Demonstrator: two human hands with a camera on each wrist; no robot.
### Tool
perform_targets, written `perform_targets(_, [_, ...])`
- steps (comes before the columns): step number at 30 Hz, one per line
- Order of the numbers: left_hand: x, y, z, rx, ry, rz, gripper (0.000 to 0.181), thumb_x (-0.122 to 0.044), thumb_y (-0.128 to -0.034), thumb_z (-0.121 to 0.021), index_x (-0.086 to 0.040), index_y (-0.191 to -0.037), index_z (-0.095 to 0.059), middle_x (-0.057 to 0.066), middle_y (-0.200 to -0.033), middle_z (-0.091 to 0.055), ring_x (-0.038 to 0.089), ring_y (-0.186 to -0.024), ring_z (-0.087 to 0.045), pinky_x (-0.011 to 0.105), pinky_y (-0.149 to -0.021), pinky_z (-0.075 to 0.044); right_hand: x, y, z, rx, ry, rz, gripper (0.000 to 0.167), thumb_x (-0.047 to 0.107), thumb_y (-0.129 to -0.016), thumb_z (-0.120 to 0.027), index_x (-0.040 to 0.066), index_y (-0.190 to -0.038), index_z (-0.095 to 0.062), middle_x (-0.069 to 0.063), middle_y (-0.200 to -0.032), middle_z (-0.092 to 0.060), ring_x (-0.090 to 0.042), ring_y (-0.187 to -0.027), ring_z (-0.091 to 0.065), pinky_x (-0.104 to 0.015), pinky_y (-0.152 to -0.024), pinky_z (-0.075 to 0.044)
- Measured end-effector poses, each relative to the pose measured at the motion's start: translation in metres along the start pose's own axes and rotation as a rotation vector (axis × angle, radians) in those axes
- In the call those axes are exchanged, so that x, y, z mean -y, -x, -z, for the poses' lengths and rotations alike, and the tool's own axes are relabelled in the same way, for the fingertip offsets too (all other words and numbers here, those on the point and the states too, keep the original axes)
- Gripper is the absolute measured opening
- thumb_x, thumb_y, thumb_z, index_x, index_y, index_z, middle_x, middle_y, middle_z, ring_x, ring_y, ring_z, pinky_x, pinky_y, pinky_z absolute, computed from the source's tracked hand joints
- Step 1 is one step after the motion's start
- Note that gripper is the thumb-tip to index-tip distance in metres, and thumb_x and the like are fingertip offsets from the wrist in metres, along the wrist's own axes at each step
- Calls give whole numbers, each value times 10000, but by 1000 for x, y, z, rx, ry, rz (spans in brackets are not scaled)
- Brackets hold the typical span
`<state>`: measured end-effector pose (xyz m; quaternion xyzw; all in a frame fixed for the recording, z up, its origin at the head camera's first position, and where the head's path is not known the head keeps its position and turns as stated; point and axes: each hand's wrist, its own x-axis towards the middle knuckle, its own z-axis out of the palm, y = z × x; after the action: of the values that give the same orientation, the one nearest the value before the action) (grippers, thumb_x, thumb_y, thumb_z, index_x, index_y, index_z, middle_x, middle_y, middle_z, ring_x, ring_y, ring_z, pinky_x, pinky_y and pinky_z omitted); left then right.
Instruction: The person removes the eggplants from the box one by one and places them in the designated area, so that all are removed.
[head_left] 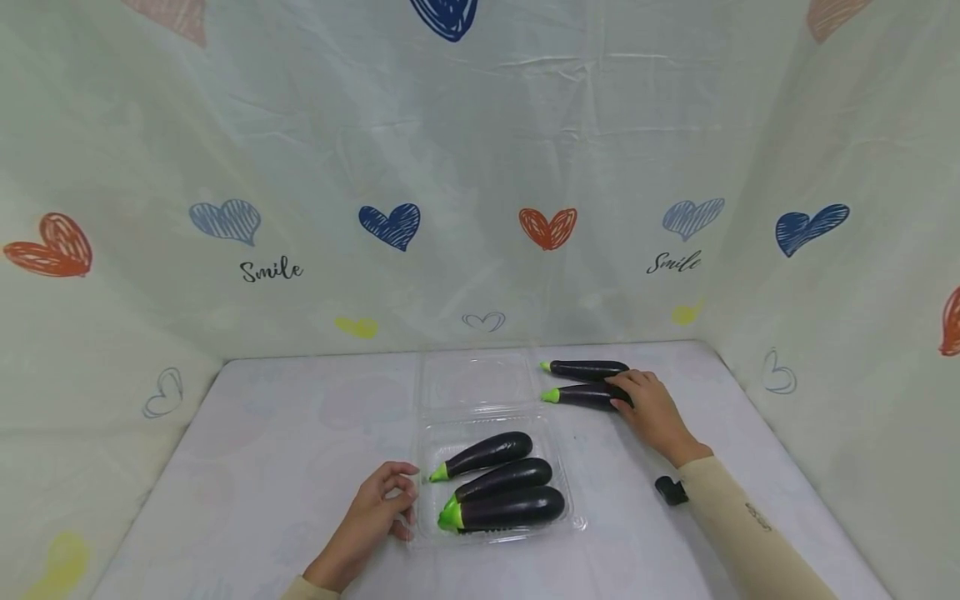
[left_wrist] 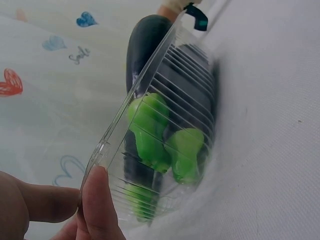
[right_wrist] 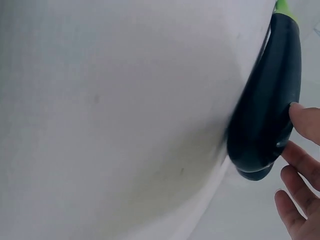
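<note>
Room over tbl [head_left: 262,467] L of L hand [head_left: 378,504] & betw box [head_left: 450,435] and R sleeve [head_left: 750,525], but 2 eggplants [head_left: 585,397] + R hand [head_left: 652,408] block lid's [head_left: 477,383] R side.

Five glossy, dark purple, elongated eggplants with green stems [head_left: 490,452] [head_left: 513,477] [head_left: 513,507] [head_left: 588,369] [head_left: 588,395]: three in the container, two outside it. One clear, rectangular plastic container [head_left: 442,437] with one clear plastic lid [head_left: 476,383]. One whitish surface [head_left: 285,467]. Two bare hands [head_left: 378,508] [head_left: 652,408] and two beige sleeves [head_left: 750,525]. One small black object [head_left: 671,491]. On one pale, printed backdrop [head_left: 480,150], wholly or partly visible: three dark blue hearts [head_left: 390,227], three orange-red hearts [head_left: 547,228], two light blue hearts [head_left: 225,221], three outlined hearts [head_left: 483,321], three yellow shapes [head_left: 358,327], two pinkish shapes [head_left: 176,17], and two black "Smile" words [head_left: 272,269].
</note>
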<state>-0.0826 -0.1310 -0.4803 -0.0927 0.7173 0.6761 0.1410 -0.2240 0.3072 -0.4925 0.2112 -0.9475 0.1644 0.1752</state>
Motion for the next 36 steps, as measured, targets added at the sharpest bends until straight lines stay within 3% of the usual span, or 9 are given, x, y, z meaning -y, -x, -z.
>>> perform_targets(11, [0,0,-1,-8,2,-7,349,25,-1011,-601,91,-1336,-493,58,-949,-581,184,-694,-579,280,-517,-554,28,6,12,-53,19,113,413,-17,-822,-868,-11,-1209,-725,-177,-1166,-686,-415,-1082,-625,-575,-914,-542])
perform_targets(21, [0,0,-1,-21,-4,-4,350,38,-996,-594,87,-1330,-500,58,-945,-577,188,-695,-575,283,-511,-552,83,14,32,-29,-6,223,418,91,-845,-883,42,-1232,-731,-106,-1209,-706,-335,-1152,-634,-539,-985,-547])
perform_targets(27, [0,0,-1,-19,-1,-8,353,42,-994,-592,92,-1330,-498,61,-944,-579,189,-693,-572,283,-511,-552,113,24,39,-37,-20,324,447,150,-834,-897,88,-1243,-729,-50,-1208,-704,-274,-1143,-633,-499,-954,-565])
perform_targets(31, [0,0,-1,-19,-3,-5,350,41,-996,-590,89,-1330,-501,61,-944,-576,190,-694,-571,285,-511,-547,130,30,44,8,-56,368,457,197,-848,-890,117,-1266,-724,10,-1225,-685,-219,-1167,-612,-463,-975,-560])
perform_targets(36, [1,-1,-1,-16,-6,-3,349,40,-998,-587,85,-1333,-500,55,-943,-568,190,-696,-568,286,-513,-549,146,37,47,90,-99,412,414,324,-942,-811,137,-1298,-710,69,-1247,-663,-172,-1194,-588,-424,-985,-554])
